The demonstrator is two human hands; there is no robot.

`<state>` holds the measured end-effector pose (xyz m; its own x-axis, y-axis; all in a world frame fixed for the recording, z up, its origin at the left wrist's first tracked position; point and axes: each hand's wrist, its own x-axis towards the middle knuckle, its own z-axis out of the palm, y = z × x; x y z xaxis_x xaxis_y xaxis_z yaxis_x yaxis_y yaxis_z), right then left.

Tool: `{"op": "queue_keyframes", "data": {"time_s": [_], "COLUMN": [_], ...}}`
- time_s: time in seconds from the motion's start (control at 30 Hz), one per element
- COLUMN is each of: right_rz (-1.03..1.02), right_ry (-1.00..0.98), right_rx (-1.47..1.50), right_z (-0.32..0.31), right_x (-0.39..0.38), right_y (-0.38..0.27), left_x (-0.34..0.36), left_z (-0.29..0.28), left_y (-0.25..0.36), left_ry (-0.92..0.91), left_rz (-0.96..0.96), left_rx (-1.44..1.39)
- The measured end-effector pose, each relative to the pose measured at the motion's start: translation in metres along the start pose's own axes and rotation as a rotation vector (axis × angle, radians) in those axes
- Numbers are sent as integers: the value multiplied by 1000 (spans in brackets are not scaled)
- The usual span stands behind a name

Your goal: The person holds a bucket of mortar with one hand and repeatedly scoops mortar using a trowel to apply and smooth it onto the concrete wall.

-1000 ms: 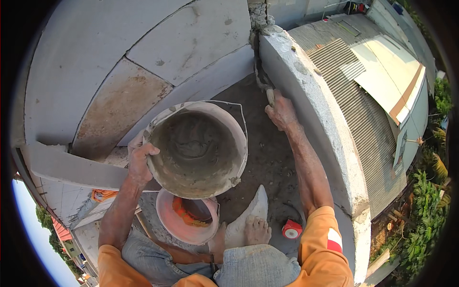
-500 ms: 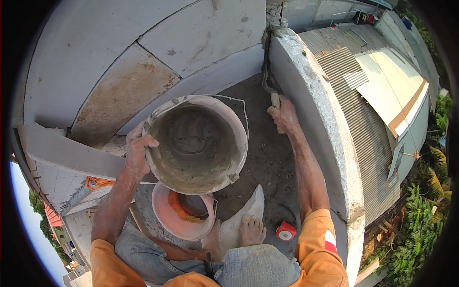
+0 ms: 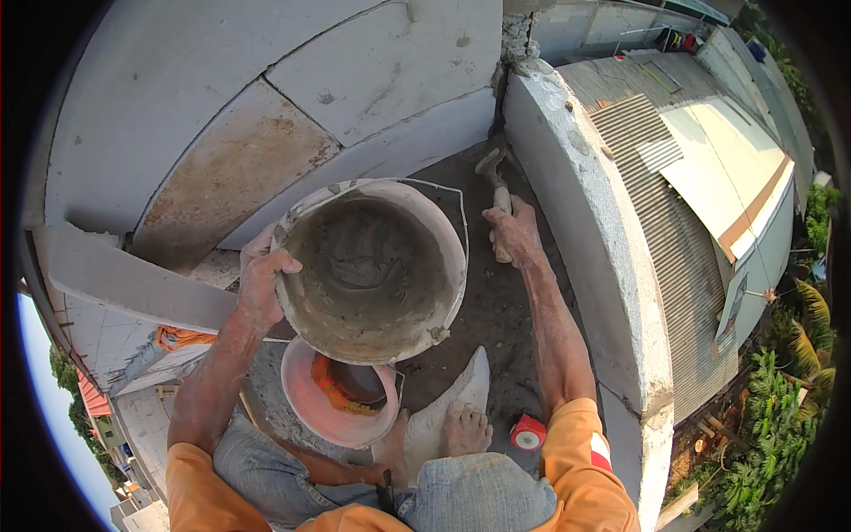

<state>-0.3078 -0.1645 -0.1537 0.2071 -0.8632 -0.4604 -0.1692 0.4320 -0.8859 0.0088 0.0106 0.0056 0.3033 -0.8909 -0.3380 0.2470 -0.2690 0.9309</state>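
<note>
My left hand (image 3: pixel 268 279) is closed on the left rim of a bucket (image 3: pixel 434 244), which is tipped so that its inside faces me. Wet grey mortar (image 3: pixel 359 266) lies in its bottom and smears its walls. In my right hand (image 3: pixel 517 232) is the handle of a mortar-caked trowel (image 3: pixel 502 199). Its blade points away from me, toward the corner where the block walls meet. Below the held bucket stands a pinkish bucket (image 3: pixel 306 403) with dark liquid and an orange-red patch inside.
A low block wall (image 3: pixel 589 222) runs along my right, with corrugated roofing (image 3: pixel 647 164) beyond it. Large pale blocks (image 3: pixel 390 62) form the wall ahead. A red tape measure (image 3: pixel 528 433) lies by my foot (image 3: pixel 467 428). A curved grey ledge (image 3: pixel 133 279) sits at left.
The trowel has come back from the wall corner, toward me and slightly left, so its blade now shows. The held bucket has shifted slightly right.
</note>
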Motion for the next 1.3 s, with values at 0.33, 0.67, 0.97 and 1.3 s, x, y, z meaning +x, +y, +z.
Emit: {"op": "queue_keyframes", "data": {"time_s": [0.33, 0.67, 0.97, 1.3], "right_rz": [-43, -254, -288, -329], "right_ry": [-126, 49, 116, 129], "right_rx": [610, 10, -351, -412], "right_z": [8, -10, -42, -44], "right_x": [-28, -42, -38, -68], "right_y": [-39, -72, -97, -92], "left_x": [0, -5, -7, -6], "left_z": [-5, 2, -4, -2], "left_y": [-5, 7, 5, 5], "left_ry": [61, 64, 20, 9], "left_rz": [-28, -33, -36, -46], "left_rx": [-17, 10, -14, -33]}}
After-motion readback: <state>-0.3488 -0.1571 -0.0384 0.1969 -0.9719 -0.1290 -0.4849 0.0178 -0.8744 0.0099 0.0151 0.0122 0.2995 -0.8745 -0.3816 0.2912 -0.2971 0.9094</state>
